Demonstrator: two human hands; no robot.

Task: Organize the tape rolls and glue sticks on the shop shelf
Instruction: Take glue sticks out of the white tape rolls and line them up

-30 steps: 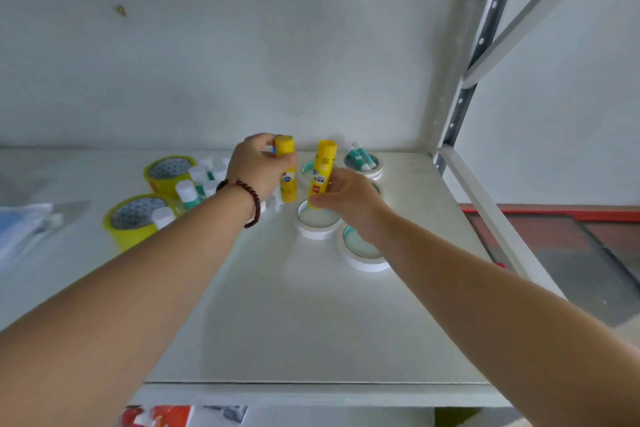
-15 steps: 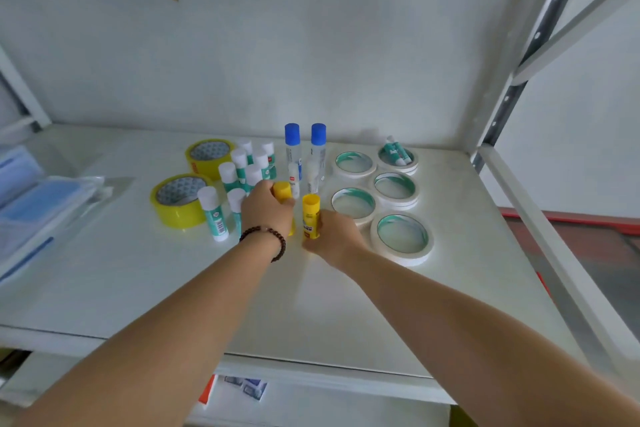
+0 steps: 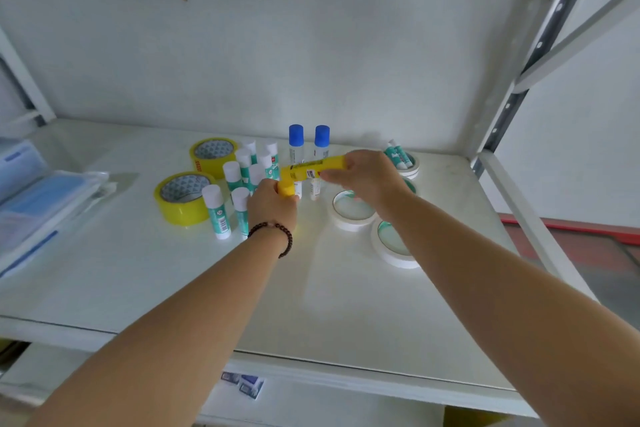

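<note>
White shelf (image 3: pixel 173 274); hands (image 3: pixel 367 173) gripping yellow glue sticks (image 3: pixel 313 168)

White shelf (image 3: pixel 311 305) under a pale grey-white back wall (image 3: pixel 311 55), with a grey perforated upright (image 3: pixel 512 104) at right. Bright yellow glue stick (image 3: pixel 313 167) with a small red and dark printed label, held sideways; a second yellow stick (image 3: pixel 286 188), mostly hidden. Two clear tubes with blue caps (image 3: pixel 296 134). Cluster of teal-and-white glue sticks (image 3: pixel 216 211) with white caps, barcode on the nearest. Two yellow tape rolls (image 3: pixel 180 199) with a grey triangle-patterned inner core. White tape rolls (image 3: pixel 353 210) with teal-green inner rims. Dark brown beaded bracelet (image 3: pixel 277 236). Blue and translucent packets (image 3: pixel 38 198), possibly plastic folders, at left. Red strip (image 3: pixel 571 226) along the floor at right.
</note>
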